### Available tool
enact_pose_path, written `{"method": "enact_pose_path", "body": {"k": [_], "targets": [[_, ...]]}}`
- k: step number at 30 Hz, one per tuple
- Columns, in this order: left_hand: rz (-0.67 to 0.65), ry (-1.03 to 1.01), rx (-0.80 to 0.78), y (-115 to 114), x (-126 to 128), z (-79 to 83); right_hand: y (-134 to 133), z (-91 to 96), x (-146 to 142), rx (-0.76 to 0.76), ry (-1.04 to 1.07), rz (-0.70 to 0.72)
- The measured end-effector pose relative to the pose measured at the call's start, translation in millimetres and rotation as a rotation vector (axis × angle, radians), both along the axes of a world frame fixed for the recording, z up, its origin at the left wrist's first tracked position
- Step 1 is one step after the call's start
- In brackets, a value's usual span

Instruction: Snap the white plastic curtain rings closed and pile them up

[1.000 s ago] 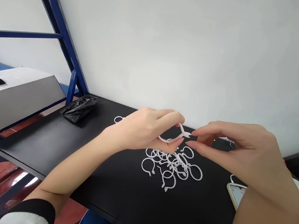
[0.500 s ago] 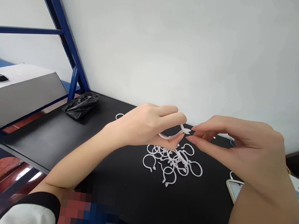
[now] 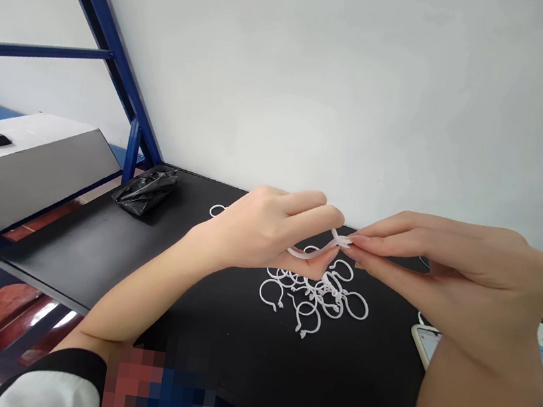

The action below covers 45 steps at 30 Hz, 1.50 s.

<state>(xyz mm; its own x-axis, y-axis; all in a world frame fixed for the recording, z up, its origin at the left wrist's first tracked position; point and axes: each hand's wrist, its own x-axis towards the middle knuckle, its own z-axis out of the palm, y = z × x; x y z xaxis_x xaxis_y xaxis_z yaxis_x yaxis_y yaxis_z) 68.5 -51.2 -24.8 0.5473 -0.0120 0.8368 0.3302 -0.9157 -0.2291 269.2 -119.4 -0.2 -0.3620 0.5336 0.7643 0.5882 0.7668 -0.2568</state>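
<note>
My left hand (image 3: 267, 233) is closed round a white plastic ring (image 3: 312, 252), pinching it between thumb and forefinger above the black table (image 3: 210, 350). My right hand (image 3: 444, 271) comes in from the right and pinches the ring's open end at its fingertips. Both hands hover just above a loose pile of several white rings (image 3: 316, 294) lying on the table. One more white ring (image 3: 217, 211) lies alone behind my left wrist.
A crumpled black plastic bag (image 3: 147, 189) lies at the table's back left corner. A phone (image 3: 427, 340) with a white cable sits at the right, partly hidden by my right arm. Blue metal shelving (image 3: 113, 67) and a dark sloped board (image 3: 27, 176) stand on the left.
My right hand's fingertips have closed the small gap and now grip the end of the ring held by my left hand. The left hand has barely moved.
</note>
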Motion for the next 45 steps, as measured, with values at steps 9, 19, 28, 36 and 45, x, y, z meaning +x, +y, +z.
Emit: {"method": "enact_pose_path", "body": {"k": [9,19,28,36,45], "targets": [[-0.027,-0.087,0.053,1,1,-0.2,-4,-1.3,-5,0.028,0.036,-0.025],[-0.047,-0.123,0.085,2,2,-1.3,-4,-1.4,-7,0.067,0.022,-0.031],[-0.054,-0.143,0.063,3,3,-2.2,-4,-4.5,-7,0.056,0.048,-0.053],[-0.061,-0.137,-0.024,3,2,-4.0,-3,-3.9,-12,0.030,0.067,-0.010],[0.272,0.258,-0.566,50,-11,-14.6,51,-33.0,-3,-0.416,0.071,-0.169]]}}
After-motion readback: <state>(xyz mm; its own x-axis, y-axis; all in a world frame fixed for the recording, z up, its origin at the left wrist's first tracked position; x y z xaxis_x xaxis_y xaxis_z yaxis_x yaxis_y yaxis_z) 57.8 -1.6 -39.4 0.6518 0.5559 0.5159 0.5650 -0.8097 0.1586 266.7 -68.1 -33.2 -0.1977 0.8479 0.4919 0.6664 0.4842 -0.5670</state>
